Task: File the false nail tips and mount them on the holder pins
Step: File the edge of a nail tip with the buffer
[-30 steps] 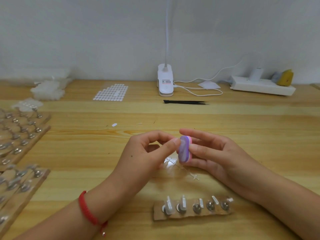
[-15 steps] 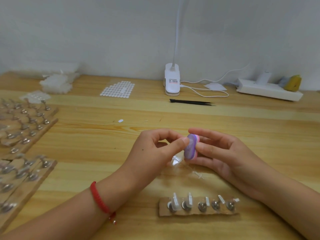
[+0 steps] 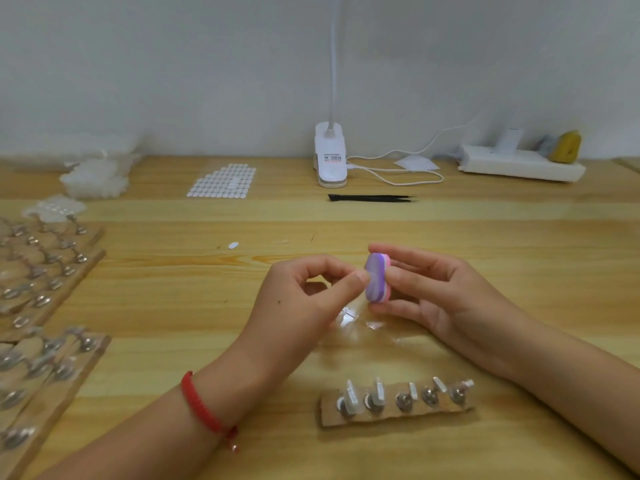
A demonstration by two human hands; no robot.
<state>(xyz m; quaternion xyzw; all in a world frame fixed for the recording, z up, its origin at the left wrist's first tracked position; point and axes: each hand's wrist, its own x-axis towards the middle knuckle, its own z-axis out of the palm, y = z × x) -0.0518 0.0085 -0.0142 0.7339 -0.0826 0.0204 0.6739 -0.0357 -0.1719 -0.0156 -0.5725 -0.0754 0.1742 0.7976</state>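
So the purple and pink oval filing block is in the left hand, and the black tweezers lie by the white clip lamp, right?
No. The head view shows the purple and pink oval filing block in the right hand, not the left. The black tweezers do lie by the white clip lamp.

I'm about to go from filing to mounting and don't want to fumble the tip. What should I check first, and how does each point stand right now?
1. Right hand grips the filing block securely: ok.
2. Nail tip secure in the left hand pinch: cannot tell, the tip is hidden.
3. Filing finished: cannot tell.
4. Holder strip lies close, in front of both hands: ok.
5. A free pin is available: ok, the right-side pins seem to carry no tip.
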